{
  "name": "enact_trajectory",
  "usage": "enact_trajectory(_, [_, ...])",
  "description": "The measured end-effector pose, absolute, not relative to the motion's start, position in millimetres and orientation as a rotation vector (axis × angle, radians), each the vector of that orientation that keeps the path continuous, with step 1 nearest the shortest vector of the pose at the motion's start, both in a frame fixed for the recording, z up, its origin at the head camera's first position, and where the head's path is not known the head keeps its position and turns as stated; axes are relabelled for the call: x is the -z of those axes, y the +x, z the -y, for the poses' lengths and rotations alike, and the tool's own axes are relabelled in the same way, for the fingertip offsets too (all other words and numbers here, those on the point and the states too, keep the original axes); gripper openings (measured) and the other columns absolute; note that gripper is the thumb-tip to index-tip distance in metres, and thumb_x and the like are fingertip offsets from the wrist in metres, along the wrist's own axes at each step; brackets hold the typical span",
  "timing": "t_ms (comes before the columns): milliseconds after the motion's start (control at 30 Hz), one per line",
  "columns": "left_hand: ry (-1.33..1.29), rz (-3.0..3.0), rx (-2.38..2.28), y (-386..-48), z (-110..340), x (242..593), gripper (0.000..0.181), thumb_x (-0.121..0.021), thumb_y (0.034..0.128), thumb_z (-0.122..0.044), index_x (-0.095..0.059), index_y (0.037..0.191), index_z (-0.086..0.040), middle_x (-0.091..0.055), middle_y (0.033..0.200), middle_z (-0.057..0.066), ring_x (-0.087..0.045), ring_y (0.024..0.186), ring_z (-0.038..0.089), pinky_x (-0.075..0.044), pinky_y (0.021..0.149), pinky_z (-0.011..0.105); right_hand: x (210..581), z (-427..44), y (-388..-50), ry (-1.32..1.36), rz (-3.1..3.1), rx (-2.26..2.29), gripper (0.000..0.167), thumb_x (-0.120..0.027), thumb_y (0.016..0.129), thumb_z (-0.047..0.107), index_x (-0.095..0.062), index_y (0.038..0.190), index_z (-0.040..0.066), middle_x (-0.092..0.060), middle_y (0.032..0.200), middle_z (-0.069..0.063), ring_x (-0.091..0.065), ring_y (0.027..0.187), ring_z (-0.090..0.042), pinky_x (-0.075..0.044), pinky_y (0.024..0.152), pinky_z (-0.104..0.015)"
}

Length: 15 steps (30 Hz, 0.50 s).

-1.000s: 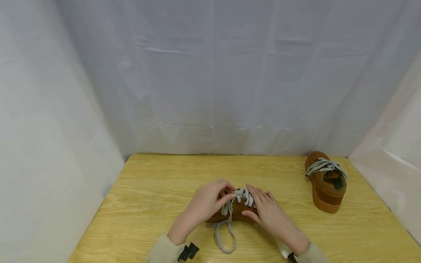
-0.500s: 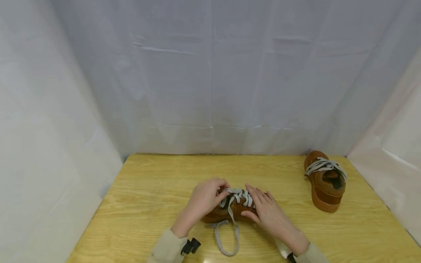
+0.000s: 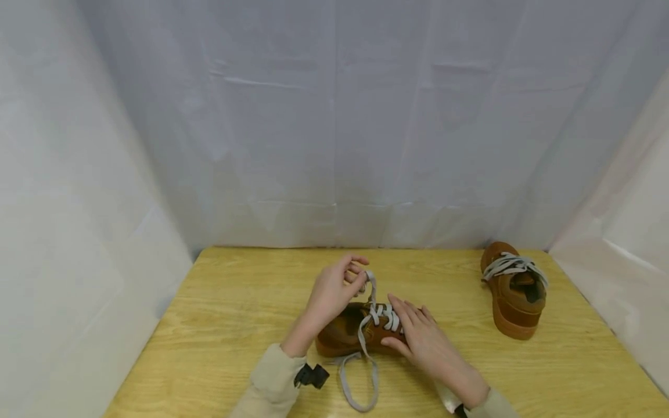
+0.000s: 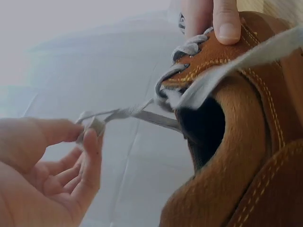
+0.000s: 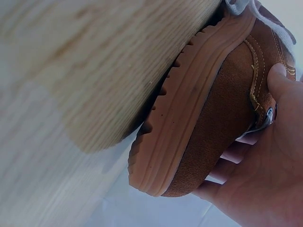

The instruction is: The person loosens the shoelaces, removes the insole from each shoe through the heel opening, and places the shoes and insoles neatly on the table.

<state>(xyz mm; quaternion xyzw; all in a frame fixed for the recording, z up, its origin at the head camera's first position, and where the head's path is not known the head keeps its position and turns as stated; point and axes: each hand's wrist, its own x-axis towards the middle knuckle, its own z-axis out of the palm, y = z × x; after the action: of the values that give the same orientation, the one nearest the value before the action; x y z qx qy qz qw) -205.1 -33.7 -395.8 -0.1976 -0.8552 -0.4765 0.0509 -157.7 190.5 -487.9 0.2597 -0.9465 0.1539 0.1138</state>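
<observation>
A brown shoe [image 3: 334, 341] lies near the table's front with its opening to the left. Above it, my left hand [image 3: 330, 295] pinches one grey lace [image 3: 373, 285] between thumb and index finger; the left wrist view shows this lace [image 4: 128, 112] stretched from the shoe [image 4: 213, 194] to the fingertips. The other lace end [image 3: 345, 383] hangs over the near side and loops on the table. My right hand [image 3: 431, 345] grips the toe half, thumb on the near side, fingers across the top. In the right wrist view, the sole [image 5: 175, 123] stands against the table.
A second brown shoe [image 3: 517, 302] with grey laces sits at the table's back right. Pale sheets [image 3: 334, 128] hang behind the wooden table [image 3: 235, 302] and at both sides.
My left hand has risen up and away from the shoe, drawing the lace upright and uncovering the shoe's opening. My right hand has stayed on the toe half.
</observation>
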Motion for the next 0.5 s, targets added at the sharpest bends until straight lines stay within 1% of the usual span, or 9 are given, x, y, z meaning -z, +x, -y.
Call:
enact_trajectory(100, [-0.549, 2.511, 1.507, -208, 32, 397, 0.020, -0.062, 0.1013, -0.013, -0.068, 0.120, -0.010, -0.073, 0.098, 0.004, -0.069, 0.086, 0.018, -0.057, 0.069, 0.029, 489, -190, -158, 0.760, 2.779, -0.457, 0.082, -0.061, 0.098, 0.050, -0.028, 0.160, 0.007, -0.050, 0.150, -0.018, -0.051, 0.134, -0.039, -0.039, 0.107, -0.064])
enact_trajectory(200, [-0.481, 2.462, 1.485, -212, 31, 399, 0.018, -0.063, 0.1014, -0.017, -0.071, 0.117, -0.013, -0.072, 0.100, 0.002, -0.068, 0.093, 0.018, -0.057, 0.075, 0.032, 490, -190, -158, 0.753, 2.790, -0.462, 0.083, -0.061, 0.098, 0.051, -0.027, 0.160, 0.007, -0.049, 0.151, -0.017, -0.051, 0.134, -0.039, -0.039, 0.107, -0.064])
enact_trajectory(233, [-0.476, 2.453, 1.475, -213, 31, 399, 0.018, -0.063, 0.1017, -0.018, -0.071, 0.117, -0.013, -0.073, 0.101, 0.003, -0.068, 0.095, 0.019, -0.058, 0.075, 0.034, 490, -190, -158, 0.752, 2.792, -0.462, 0.083, -0.061, 0.098, 0.051, -0.027, 0.160, 0.007, -0.049, 0.151, -0.017, -0.051, 0.135, -0.039, -0.039, 0.107, -0.064])
enact_trajectory(400, [-0.575, 2.536, 1.381, -216, 32, 403, 0.027, -0.060, 0.1036, -0.018, -0.067, 0.128, -0.010, -0.073, 0.112, 0.008, -0.069, 0.101, 0.024, -0.059, 0.081, 0.039, 490, -190, -158, 0.750, 2.782, -0.453, 0.083, -0.061, 0.098, 0.050, -0.028, 0.160, 0.007, -0.050, 0.150, -0.018, -0.051, 0.134, -0.038, -0.039, 0.106, -0.064])
enact_trajectory(500, [-0.652, 2.627, 1.287, -215, 34, 408, 0.026, -0.059, 0.1044, -0.017, -0.067, 0.127, -0.008, -0.072, 0.117, 0.009, -0.069, 0.103, 0.023, -0.059, 0.083, 0.039, 489, -190, -159, 0.758, 2.767, -0.441, 0.082, -0.062, 0.098, 0.049, -0.028, 0.160, 0.008, -0.052, 0.148, -0.018, -0.053, 0.132, -0.038, -0.041, 0.104, -0.064])
